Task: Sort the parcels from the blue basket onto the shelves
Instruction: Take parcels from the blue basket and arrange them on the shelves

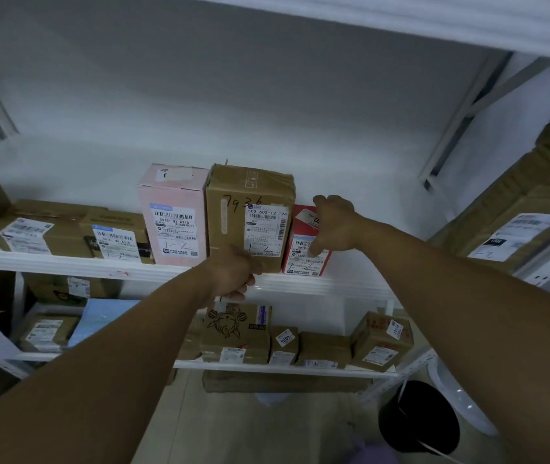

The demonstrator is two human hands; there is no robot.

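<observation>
A red parcel point(300, 259) stands upright on the upper white shelf point(350, 289), right of a tall brown parcel point(250, 202) marked 7936. My right hand point(333, 226) grips the red parcel's right side, thumb up over its top and fingers down across its front label. My left hand point(233, 276) sits at the brown parcel's lower front corner, by the shelf edge, with its fingers curled under and nothing in them. A pink parcel point(174, 216) stands left of the brown one. The blue basket is out of view.
Flat brown parcels point(66, 229) lie on the shelf's left part. A big brown parcel point(518, 209) leans on the right-hand rack. The lower shelf point(266, 365) holds several small boxes. A black bucket point(417, 416) stands on the floor at the lower right.
</observation>
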